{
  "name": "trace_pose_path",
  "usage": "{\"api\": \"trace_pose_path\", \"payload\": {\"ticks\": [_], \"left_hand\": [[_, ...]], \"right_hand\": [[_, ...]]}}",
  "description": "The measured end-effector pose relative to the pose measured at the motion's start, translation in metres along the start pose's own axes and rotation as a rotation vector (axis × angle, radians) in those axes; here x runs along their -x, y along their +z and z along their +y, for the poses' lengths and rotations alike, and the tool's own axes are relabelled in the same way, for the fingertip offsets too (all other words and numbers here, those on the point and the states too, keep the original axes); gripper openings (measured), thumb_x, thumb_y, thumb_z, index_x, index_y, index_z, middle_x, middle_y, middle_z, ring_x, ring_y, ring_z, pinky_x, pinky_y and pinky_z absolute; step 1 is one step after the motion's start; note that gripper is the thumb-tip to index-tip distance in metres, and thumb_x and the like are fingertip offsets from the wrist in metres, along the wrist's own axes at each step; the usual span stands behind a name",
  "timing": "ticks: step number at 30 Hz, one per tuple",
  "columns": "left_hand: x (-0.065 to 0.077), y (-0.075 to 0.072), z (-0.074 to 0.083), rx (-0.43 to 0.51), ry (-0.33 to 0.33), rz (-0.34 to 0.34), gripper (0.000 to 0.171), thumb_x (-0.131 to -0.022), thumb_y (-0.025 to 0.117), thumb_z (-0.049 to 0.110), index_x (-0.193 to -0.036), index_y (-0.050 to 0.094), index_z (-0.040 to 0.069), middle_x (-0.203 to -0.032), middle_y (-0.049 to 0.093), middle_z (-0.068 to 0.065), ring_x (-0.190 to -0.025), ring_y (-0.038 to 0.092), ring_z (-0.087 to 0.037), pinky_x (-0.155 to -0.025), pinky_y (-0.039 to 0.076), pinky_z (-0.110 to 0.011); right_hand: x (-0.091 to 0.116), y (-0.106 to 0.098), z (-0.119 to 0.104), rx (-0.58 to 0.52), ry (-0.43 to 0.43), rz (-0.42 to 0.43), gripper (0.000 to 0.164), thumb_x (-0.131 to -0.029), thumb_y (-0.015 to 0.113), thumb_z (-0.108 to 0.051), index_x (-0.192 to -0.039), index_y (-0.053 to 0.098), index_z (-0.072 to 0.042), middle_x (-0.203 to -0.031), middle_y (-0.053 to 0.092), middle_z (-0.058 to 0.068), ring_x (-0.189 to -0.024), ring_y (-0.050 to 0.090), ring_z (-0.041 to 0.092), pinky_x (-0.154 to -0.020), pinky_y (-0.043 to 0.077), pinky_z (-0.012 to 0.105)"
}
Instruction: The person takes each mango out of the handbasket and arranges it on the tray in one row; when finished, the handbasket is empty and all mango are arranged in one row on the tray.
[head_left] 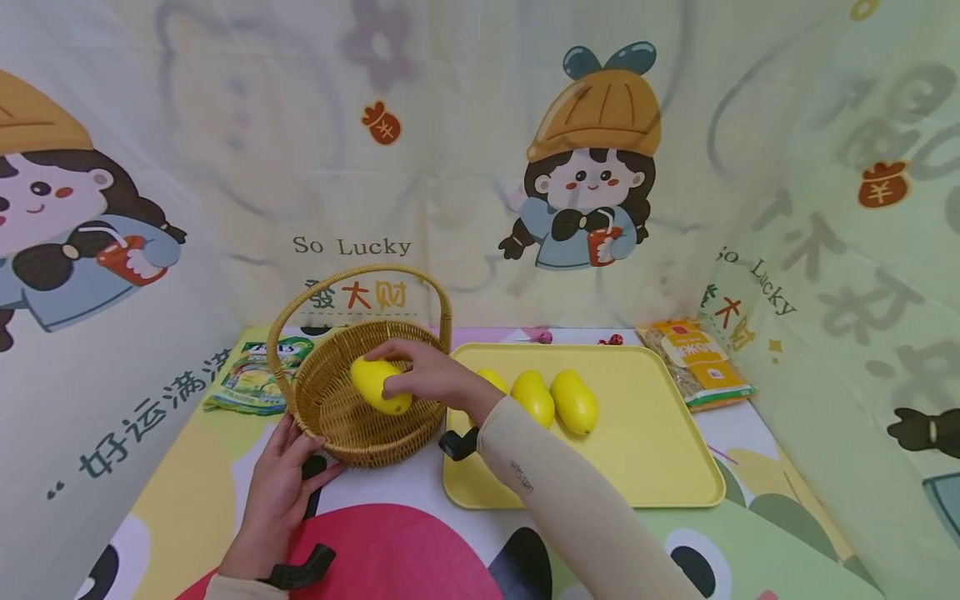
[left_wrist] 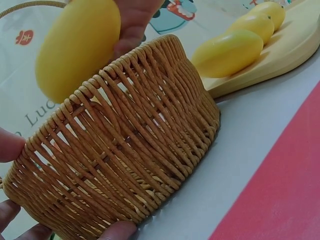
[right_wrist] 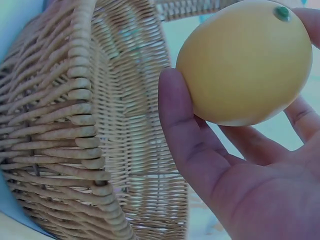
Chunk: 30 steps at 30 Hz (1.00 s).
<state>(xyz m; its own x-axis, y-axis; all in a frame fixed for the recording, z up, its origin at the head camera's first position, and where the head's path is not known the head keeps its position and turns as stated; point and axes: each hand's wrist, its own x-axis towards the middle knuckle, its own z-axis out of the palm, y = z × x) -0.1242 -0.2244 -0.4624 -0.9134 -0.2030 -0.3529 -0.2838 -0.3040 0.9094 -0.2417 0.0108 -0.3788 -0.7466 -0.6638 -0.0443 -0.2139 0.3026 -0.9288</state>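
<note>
My right hand [head_left: 423, 375] holds a yellow mango [head_left: 372, 385] above the open wicker basket [head_left: 375, 450], fingers and thumb around its sides. In the right wrist view the green stem end of this mango [right_wrist: 245, 65] shows, with the basket's rim [right_wrist: 82, 115] beside it. At the basket's near left side, my left hand [head_left: 273, 492] grips the wall, one finger at the rim and the thumb low near the base. Three more mangoes [head_left: 576, 402] lie on the yellow tray [head_left: 645, 467], partly behind the right forearm.
The basket's tall arched handle [head_left: 378, 268] stands up over its opening. A green snack bag [head_left: 258, 379] lies left of the basket, and an orange bag [head_left: 697, 362] lies right of the tray. Two small wrapped candies [head_left: 544, 337] sit behind the tray, by the printed cloth backdrop [head_left: 465, 208].
</note>
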Motion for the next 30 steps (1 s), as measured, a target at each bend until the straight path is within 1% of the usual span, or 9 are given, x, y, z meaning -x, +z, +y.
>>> {"api": "trace_pose_path", "payload": {"ticks": [4,8,11,15,20,24,30], "left_hand": [[0.000,0.000,0.000,-0.001,0.007,0.002,0.082,-0.109,0.047,0.012,-0.166,0.002,0.052,-0.180,0.001,0.007,-0.163,0.021,-0.030,-0.105,0.048,-0.066],[0.000,0.000,-0.001,-0.002,0.009,0.006,0.083,-0.109,0.048,0.012,-0.166,0.002,0.051,-0.180,0.000,0.007,-0.163,0.020,-0.031,-0.105,0.048,-0.066],[0.000,0.000,-0.001,-0.004,0.004,0.011,0.083,-0.109,0.048,0.012,-0.166,0.003,0.052,-0.180,0.001,0.007,-0.163,0.022,-0.030,-0.105,0.049,-0.066],[0.001,0.000,-0.002,-0.006,0.003,0.012,0.083,-0.109,0.049,0.013,-0.166,0.004,0.053,-0.181,0.002,0.007,-0.162,0.023,-0.029,-0.105,0.049,-0.065],[0.002,0.001,-0.002,-0.006,0.010,0.010,0.083,-0.109,0.050,0.013,-0.166,0.004,0.052,-0.181,0.001,0.006,-0.163,0.022,-0.030,-0.105,0.049,-0.065],[0.003,0.001,-0.001,-0.005,0.011,0.015,0.083,-0.109,0.049,0.012,-0.166,0.004,0.051,-0.181,0.002,0.006,-0.163,0.022,-0.030,-0.105,0.048,-0.066],[0.002,0.002,-0.001,0.010,0.008,0.008,0.083,-0.109,0.047,0.010,-0.167,0.002,0.050,-0.180,0.002,0.008,-0.163,0.020,-0.027,-0.106,0.047,-0.067]], "right_hand": [[0.011,-0.004,0.001,-0.031,-0.013,0.025,0.052,-0.084,0.072,-0.019,-0.134,0.069,-0.034,-0.139,0.061,-0.010,-0.114,0.059,0.019,-0.090,0.055,0.033],[0.023,-0.006,0.004,-0.074,0.012,0.051,0.055,-0.084,0.073,-0.019,-0.136,0.068,-0.036,-0.146,0.058,-0.010,-0.119,0.059,0.020,-0.093,0.055,0.035],[0.033,-0.006,0.008,-0.121,0.028,0.059,0.057,-0.084,0.073,-0.019,-0.138,0.067,-0.037,-0.149,0.056,-0.010,-0.120,0.061,0.021,-0.094,0.056,0.035],[0.047,-0.007,0.013,-0.175,0.000,0.064,0.060,-0.083,0.072,-0.017,-0.141,0.066,-0.033,-0.152,0.055,-0.006,-0.120,0.063,0.023,-0.094,0.057,0.035],[0.066,-0.011,0.020,-0.225,-0.040,0.058,0.064,-0.083,0.069,-0.015,-0.145,0.063,-0.027,-0.154,0.053,-0.002,-0.129,0.060,0.025,-0.097,0.057,0.035],[0.078,-0.016,0.026,-0.225,-0.044,0.067,0.064,-0.085,0.068,-0.016,-0.147,0.062,-0.028,-0.154,0.053,-0.002,-0.131,0.060,0.028,-0.098,0.057,0.037],[0.092,-0.024,0.033,-0.201,-0.020,0.114,0.064,-0.085,0.068,-0.018,-0.147,0.062,-0.031,-0.159,0.050,-0.007,-0.138,0.056,0.031,-0.103,0.057,0.040]]}}
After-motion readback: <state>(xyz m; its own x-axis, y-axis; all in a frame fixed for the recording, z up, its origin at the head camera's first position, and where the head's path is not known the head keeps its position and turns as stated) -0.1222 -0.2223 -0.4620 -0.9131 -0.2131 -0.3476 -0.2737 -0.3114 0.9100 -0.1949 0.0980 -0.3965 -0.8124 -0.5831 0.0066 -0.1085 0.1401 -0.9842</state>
